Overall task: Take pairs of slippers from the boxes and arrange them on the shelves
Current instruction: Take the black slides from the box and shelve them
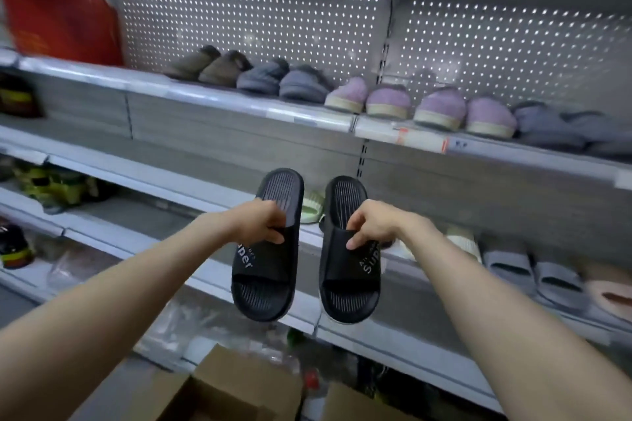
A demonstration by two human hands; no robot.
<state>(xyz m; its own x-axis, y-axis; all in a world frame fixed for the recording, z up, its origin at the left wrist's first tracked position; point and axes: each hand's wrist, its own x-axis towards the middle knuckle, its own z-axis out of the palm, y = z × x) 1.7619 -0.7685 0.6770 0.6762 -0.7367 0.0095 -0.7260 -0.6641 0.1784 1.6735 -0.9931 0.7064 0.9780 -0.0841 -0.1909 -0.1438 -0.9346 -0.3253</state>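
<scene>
The left hand (260, 220) curls round the strap of the left black slide (263, 287), and the right hand (371, 225) round the strap of the right black slide (349, 290). Each strap reads "Super" in white. Both arms reach forward, holding the pair heel-up in the air before the shelves (143, 178).

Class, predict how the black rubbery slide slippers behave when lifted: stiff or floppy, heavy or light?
Probably light: the left hand and right hand each hold one black rubbery slide slipper by its strap alone. Likely stiff: both soles hang straight.
</scene>
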